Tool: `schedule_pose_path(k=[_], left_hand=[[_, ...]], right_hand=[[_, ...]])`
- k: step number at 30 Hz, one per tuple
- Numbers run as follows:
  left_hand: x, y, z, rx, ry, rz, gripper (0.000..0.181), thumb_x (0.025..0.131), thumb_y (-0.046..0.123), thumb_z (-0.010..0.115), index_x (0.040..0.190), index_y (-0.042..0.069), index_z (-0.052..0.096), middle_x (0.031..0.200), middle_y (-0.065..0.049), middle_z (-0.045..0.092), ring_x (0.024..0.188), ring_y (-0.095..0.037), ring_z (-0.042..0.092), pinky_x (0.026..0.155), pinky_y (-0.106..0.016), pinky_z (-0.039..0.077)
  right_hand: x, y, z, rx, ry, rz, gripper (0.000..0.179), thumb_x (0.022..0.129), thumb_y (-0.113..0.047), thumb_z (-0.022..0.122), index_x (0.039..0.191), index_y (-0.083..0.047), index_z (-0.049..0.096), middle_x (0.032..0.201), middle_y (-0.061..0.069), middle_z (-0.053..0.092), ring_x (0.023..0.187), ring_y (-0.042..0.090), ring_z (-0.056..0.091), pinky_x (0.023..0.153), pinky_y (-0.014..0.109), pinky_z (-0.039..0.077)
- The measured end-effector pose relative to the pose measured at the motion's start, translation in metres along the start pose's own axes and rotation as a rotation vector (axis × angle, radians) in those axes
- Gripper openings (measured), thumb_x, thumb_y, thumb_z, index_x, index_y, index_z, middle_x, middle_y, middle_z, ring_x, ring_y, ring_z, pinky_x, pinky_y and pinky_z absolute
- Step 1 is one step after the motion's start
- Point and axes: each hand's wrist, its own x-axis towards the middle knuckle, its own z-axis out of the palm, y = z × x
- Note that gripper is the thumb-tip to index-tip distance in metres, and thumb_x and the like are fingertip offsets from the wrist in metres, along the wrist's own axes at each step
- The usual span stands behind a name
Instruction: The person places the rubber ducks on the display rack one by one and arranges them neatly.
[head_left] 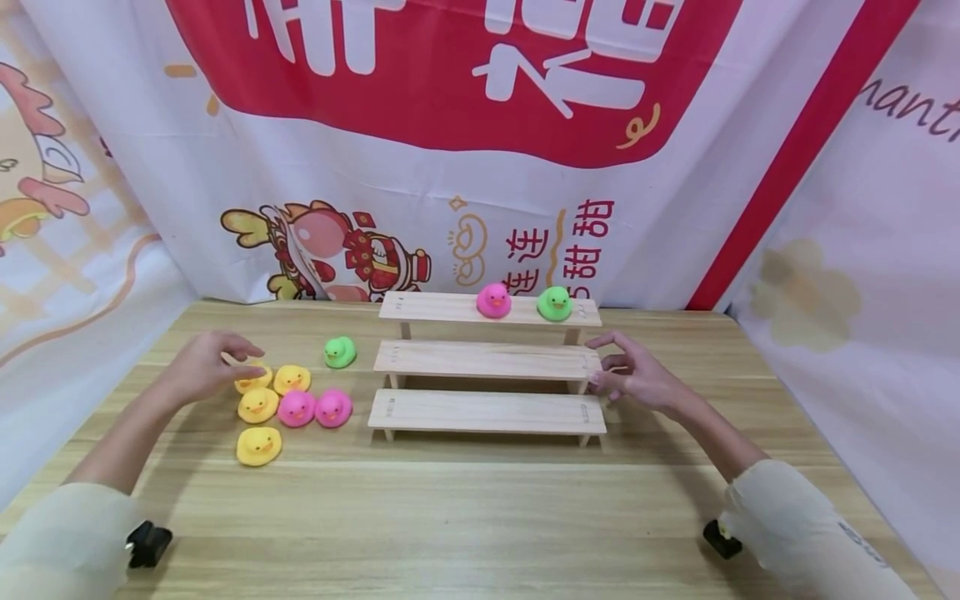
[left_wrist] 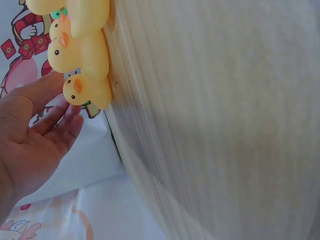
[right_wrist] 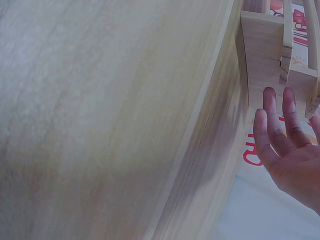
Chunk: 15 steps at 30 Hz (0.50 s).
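Observation:
My left hand is at the back-left yellow rubber duck, its thumb across the duck in the head view. In the left wrist view the duck sits by the thumb and loosely bent fingers; firm contact cannot be told. More yellow ducks, two pink ducks and a green duck are grouped nearby. My right hand is at the right end of a three-tier wooden stand, fingers extended beside its side panel.
On the stand's top tier sit a pink duck and a green duck. The wooden table runs back to a printed cloth, with more cloth at both sides.

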Motion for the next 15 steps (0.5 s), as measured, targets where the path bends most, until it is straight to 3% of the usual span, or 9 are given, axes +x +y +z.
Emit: schedule_pose_path(k=[6, 15], left_hand=[[-0.002, -0.006, -0.001, -0.017, -0.031, -0.001, 0.031, 0.083, 0.010, 0.087, 0.104, -0.009, 0.075, 0.091, -0.014, 0.074, 0.081, -0.014, 0.062, 0.063, -0.024, 0.051], [-0.003, -0.014, 0.000, -0.007, -0.028, 0.025, 0.030, 0.082, 0.008, 0.088, 0.102, -0.010, 0.075, 0.084, -0.008, 0.072, 0.074, -0.002, 0.055, 0.062, -0.022, 0.049]], right_hand=[[0.000, 0.000, 0.000, -0.001, -0.002, -0.002, 0.050, 0.100, -0.005, 0.067, 0.141, 0.003, 0.040, 0.105, 0.033, 0.066, 0.097, 0.037, 0.069, 0.076, 0.047, 0.061], [0.000, 0.000, 0.000, 0.001, -0.001, 0.001, 0.049, 0.100, -0.005, 0.067, 0.141, 0.003, 0.040, 0.105, 0.032, 0.066, 0.097, 0.038, 0.069, 0.076, 0.047, 0.062]])
